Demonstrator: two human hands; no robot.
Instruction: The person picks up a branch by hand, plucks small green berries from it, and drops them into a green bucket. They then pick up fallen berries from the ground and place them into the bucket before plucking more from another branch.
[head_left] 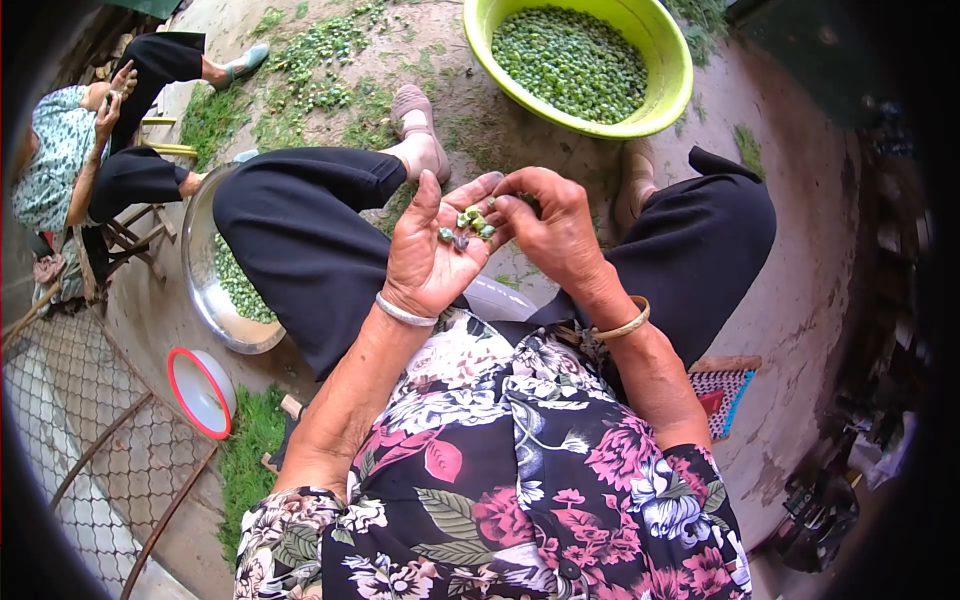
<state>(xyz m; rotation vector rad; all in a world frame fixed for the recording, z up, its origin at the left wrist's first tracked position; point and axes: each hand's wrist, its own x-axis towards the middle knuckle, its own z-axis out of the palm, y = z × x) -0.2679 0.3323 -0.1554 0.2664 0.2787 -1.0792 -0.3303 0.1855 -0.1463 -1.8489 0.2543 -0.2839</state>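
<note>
My left hand (432, 245) is palm up and cupped, with several small green, roundish pods (474, 222) lying in it. A darker, purplish piece (461, 242) rests among them near the palm. My right hand (545, 215) is bent over the left fingertips, its thumb and forefinger pinched together. A bit of dark green shows between its fingers, but its exact shape is hidden. Beyond my hands, a yellow-green basin (672, 88) holds a heap of similar green pods (570, 65).
A metal basin (205, 290) with more green pods stands left of my leg. Nearby are a red-rimmed white bowl (203, 393), feathery greenery (250, 440) and a wire mesh panel (90, 400). Loose pods (315, 60) litter the ground. Another person (65, 150) sits at left.
</note>
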